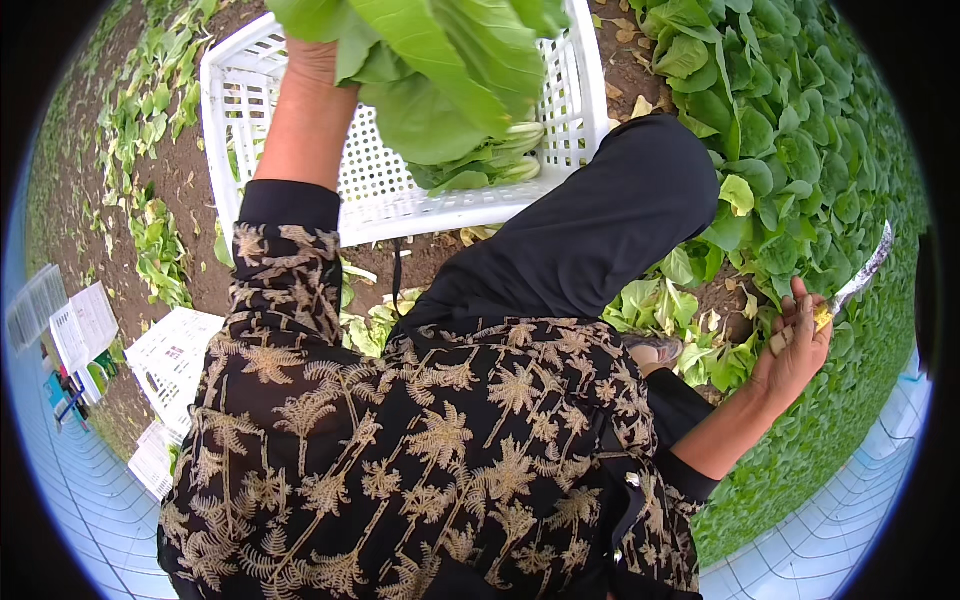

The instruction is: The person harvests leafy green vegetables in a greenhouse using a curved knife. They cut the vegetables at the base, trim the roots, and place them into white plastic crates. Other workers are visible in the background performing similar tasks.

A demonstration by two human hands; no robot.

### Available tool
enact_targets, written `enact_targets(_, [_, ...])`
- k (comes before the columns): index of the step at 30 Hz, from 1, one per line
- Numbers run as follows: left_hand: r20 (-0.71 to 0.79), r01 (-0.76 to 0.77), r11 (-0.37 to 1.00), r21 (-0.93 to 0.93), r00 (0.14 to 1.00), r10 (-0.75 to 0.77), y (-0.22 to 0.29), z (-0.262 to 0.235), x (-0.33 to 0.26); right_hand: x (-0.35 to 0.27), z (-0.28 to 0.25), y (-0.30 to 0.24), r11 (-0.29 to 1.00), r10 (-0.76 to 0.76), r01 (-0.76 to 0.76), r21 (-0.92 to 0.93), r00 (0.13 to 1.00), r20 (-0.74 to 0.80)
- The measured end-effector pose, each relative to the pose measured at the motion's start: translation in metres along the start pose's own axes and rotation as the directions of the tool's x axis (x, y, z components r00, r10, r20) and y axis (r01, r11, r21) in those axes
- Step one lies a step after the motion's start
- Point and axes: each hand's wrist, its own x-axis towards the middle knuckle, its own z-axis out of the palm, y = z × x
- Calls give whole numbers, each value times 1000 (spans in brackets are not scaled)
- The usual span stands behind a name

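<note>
My left hand is closed on a bunch of leafy greens, holding it over a white plastic basket. The broad leaves hide most of its fingers. Beneath the held bunch, more cut greens with pale stems lie in the basket. Out to the right, my right hand grips the yellow handle of a curved harvesting knife. Its blade points up and away, beside the growing plants. Pale wrappings or bits show on the right fingers; I cannot tell which.
A dense bed of growing greens fills the right side. My bent knee rises against the basket's near right corner. Loose leaves lie on brown soil at left. White crates stand at the lower left, near blue sheeting.
</note>
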Motion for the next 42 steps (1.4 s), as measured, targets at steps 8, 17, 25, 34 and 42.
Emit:
enact_targets(8, [-480,71,997,41,876,-42,-5,-149,-92,7,19,18,991,106,-108,-82,994,-35])
enact_targets(17, [-959,-121,993,-2,281,32,-78,-254,-69,16,49,50,967,189,-183,-175,982,19])
enact_targets(25, [-977,27,1000,1,-213,7,-109,-288,15,18,69,55,922,239,-248,-297,969,-68])
enact_targets(34, [-939,687,711,-152,125,-321,-98,-290,0,17,42,35,888,213,-259,-380,964,-160])
enact_targets(42, [-817,699,435,568,416,399,-39,-250,-53,16,-110,2,829,104,-247,-501,950,-295])
